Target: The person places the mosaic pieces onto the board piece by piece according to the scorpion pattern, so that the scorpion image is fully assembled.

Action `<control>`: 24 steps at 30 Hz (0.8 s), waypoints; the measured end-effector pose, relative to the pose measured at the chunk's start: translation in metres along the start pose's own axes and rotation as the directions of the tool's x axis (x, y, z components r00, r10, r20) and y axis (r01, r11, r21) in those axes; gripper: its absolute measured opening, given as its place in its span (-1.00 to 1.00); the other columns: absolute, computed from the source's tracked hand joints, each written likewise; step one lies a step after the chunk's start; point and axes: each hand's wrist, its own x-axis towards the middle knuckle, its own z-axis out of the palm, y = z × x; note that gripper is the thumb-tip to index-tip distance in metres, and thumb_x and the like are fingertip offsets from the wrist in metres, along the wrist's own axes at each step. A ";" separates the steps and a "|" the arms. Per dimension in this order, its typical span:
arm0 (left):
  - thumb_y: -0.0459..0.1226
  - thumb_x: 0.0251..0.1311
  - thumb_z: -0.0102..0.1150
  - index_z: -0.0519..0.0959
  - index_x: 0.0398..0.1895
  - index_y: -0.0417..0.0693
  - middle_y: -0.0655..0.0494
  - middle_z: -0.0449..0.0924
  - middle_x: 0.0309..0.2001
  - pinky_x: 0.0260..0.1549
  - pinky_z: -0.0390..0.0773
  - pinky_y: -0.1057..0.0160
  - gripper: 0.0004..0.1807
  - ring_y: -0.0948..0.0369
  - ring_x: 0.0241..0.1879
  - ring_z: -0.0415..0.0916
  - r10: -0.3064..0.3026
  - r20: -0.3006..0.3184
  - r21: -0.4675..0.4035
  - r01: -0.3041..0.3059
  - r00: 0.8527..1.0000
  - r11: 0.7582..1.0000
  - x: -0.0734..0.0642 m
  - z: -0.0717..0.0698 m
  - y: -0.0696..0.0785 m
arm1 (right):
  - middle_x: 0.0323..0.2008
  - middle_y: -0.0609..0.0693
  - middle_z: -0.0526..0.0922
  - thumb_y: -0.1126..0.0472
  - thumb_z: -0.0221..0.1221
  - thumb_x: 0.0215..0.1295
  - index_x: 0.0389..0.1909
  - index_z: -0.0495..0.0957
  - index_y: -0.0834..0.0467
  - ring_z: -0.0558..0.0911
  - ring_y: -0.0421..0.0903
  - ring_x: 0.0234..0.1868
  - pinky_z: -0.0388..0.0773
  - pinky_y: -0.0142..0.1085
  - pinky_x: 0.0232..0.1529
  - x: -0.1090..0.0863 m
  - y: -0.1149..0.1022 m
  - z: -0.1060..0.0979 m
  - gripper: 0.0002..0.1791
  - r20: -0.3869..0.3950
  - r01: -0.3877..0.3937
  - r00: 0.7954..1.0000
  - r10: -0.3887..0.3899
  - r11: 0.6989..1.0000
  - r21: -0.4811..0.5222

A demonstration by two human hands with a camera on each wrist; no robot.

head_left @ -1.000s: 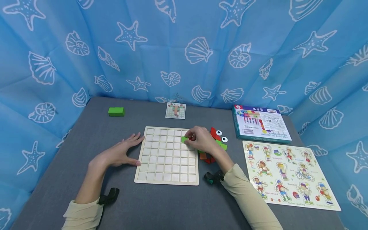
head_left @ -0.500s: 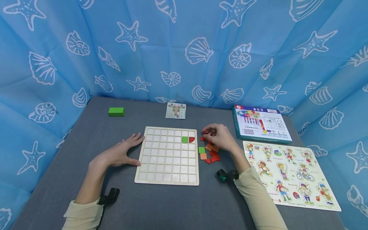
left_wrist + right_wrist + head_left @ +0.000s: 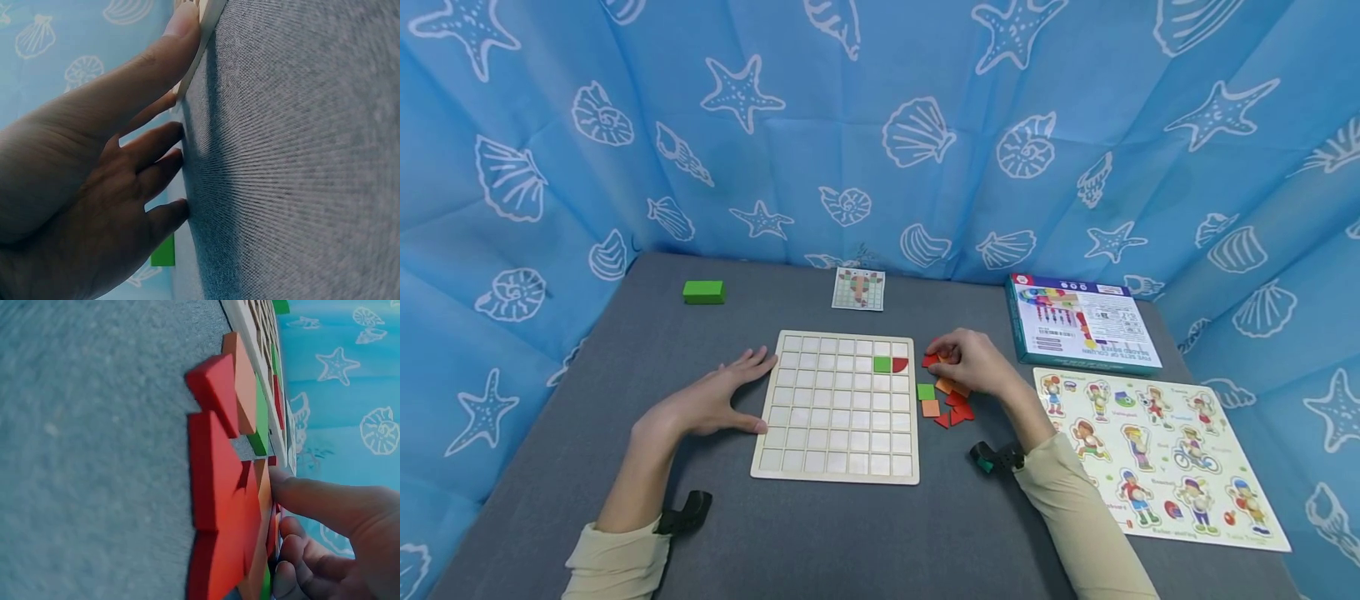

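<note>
A pale wooden grid board [image 3: 816, 417] lies in front of the person. In its upper right cells sit a green square tile [image 3: 882, 364] and a red quarter-round tile [image 3: 899, 365]. My left hand [image 3: 707, 402] rests with fingers spread at the board's left edge, thumb on the rim. Right of the board, my right hand [image 3: 976, 362] reaches into a loose pile, fingers bent over red pieces [image 3: 273, 534]; I cannot tell whether it pinches one. Red triangles [image 3: 958, 414], a green square [image 3: 926, 392] and an orange square [image 3: 931, 408] lie nearer the person.
A small pattern card [image 3: 858, 289] lies behind the board. At the back left is a green block [image 3: 703, 292]. A boxed toy set [image 3: 1082, 325] stands at the back right, with a picture puzzle board [image 3: 1157, 458] before it, partly under the right forearm.
My right hand has let go of the tiles on the board and moved right to the pile, where its fingers shift among the pieces. The left hand stays put.
</note>
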 end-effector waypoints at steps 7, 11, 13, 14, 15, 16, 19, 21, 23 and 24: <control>-0.04 0.14 0.66 0.09 0.76 -0.14 -0.39 -0.15 0.76 0.60 -0.13 -0.60 0.24 -0.40 0.74 -0.20 0.001 -0.005 -0.003 -0.001 1.000 1.000 0.000 0.000 -0.001 | -0.30 0.09 0.62 0.25 0.43 0.41 -0.07 0.72 0.26 0.51 -0.12 -0.34 0.43 -0.41 -0.36 0.003 -0.004 -0.002 -0.81 0.054 -0.002 0.999 0.004 1.000 -0.031; -0.04 0.15 0.65 0.09 0.76 -0.15 -0.38 -0.15 0.76 0.61 -0.13 -0.59 0.23 -0.40 0.74 -0.21 0.001 -0.005 -0.006 -0.001 1.000 1.000 0.001 0.000 -0.001 | -0.32 0.09 0.61 0.24 0.44 0.40 -0.13 0.66 0.24 0.51 -0.14 -0.38 0.43 -0.41 -0.41 0.002 -0.006 -0.003 -0.81 0.048 -0.017 0.999 0.019 0.999 -0.044; -0.05 0.15 0.65 0.09 0.76 -0.15 -0.38 -0.14 0.76 0.61 -0.14 -0.59 0.23 -0.39 0.74 -0.21 0.001 -0.005 -0.009 -0.001 1.000 1.000 0.001 0.000 -0.001 | -0.33 0.09 0.63 0.26 0.45 0.39 -0.14 0.65 0.24 0.53 -0.15 -0.40 0.45 -0.42 -0.43 0.001 -0.006 -0.003 -0.82 0.043 -0.014 0.999 0.016 0.999 -0.040; -0.05 0.15 0.65 0.09 0.76 -0.15 -0.39 -0.14 0.76 0.61 -0.14 -0.59 0.23 -0.40 0.74 -0.22 0.002 -0.004 -0.012 -0.002 1.000 1.000 0.002 0.000 -0.001 | -0.34 0.09 0.66 0.27 0.44 0.39 -0.15 0.66 0.24 0.54 -0.15 -0.40 0.47 -0.43 -0.43 0.001 -0.006 -0.003 -0.83 0.040 -0.009 0.999 0.011 0.999 -0.036; -0.05 0.15 0.65 0.09 0.76 -0.16 -0.39 -0.14 0.76 0.61 -0.14 -0.59 0.23 -0.40 0.74 -0.22 0.002 -0.004 -0.014 -0.002 1.000 1.000 0.002 0.000 -0.001 | -0.33 0.08 0.68 0.28 0.43 0.40 -0.15 0.67 0.24 0.56 -0.16 -0.39 0.50 -0.43 -0.43 0.001 -0.006 -0.003 -0.84 0.038 -0.001 0.999 0.003 1.000 -0.029; -0.06 0.15 0.66 0.09 0.76 -0.16 -0.39 -0.15 0.76 0.61 -0.15 -0.59 0.23 -0.40 0.74 -0.22 0.003 -0.003 -0.017 -0.003 1.000 1.000 0.002 0.000 -0.001 | -0.32 0.09 0.72 0.28 0.43 0.41 -0.15 0.68 0.24 0.59 -0.16 -0.38 0.54 -0.43 -0.40 0.001 -0.006 -0.003 -0.86 0.034 0.003 0.999 -0.002 1.000 -0.017; -0.06 0.15 0.66 0.09 0.76 -0.16 -0.39 -0.15 0.76 0.61 -0.15 -0.59 0.23 -0.40 0.74 -0.23 0.003 0.001 -0.021 -0.003 1.000 1.000 0.001 0.000 -0.001 | -0.22 0.11 0.80 0.31 0.38 0.46 -0.09 0.73 0.23 0.67 -0.13 -0.29 0.70 -0.36 -0.24 0.000 -0.006 -0.003 -0.90 0.013 0.012 1.000 -0.012 1.000 0.012; -0.06 0.15 0.65 0.08 0.76 -0.16 -0.39 -0.16 0.76 0.61 -0.16 -0.59 0.23 -0.40 0.75 -0.23 0.003 0.004 -0.021 -0.003 1.000 1.000 0.002 0.000 -0.001 | -0.14 0.12 0.83 0.32 0.34 0.49 -0.03 0.76 0.22 0.73 -0.09 -0.21 0.78 -0.25 -0.09 0.000 -0.007 -0.004 -0.87 -0.006 0.009 1.000 -0.009 0.999 0.034; -0.05 0.16 0.65 0.08 0.76 -0.15 -0.38 -0.15 0.76 0.61 -0.16 -0.58 0.23 -0.39 0.75 -0.23 0.001 0.006 -0.017 -0.001 1.000 1.000 0.002 0.000 -0.001 | -0.08 0.14 0.84 0.33 0.32 0.50 0.03 0.77 0.21 0.77 -0.04 -0.13 0.82 -0.12 0.02 0.002 -0.009 -0.004 -0.83 -0.024 0.011 1.000 -0.010 0.999 0.053; -0.05 0.15 0.65 0.08 0.76 -0.15 -0.38 -0.15 0.76 0.61 -0.15 -0.58 0.23 -0.39 0.75 -0.23 0.000 0.006 -0.015 0.000 1.000 1.000 0.002 0.000 -0.001 | -0.05 0.15 0.84 0.34 0.31 0.51 0.05 0.77 0.21 0.79 -0.02 -0.10 0.82 -0.07 0.06 0.003 -0.010 -0.003 -0.81 -0.030 0.014 0.999 -0.012 0.998 0.065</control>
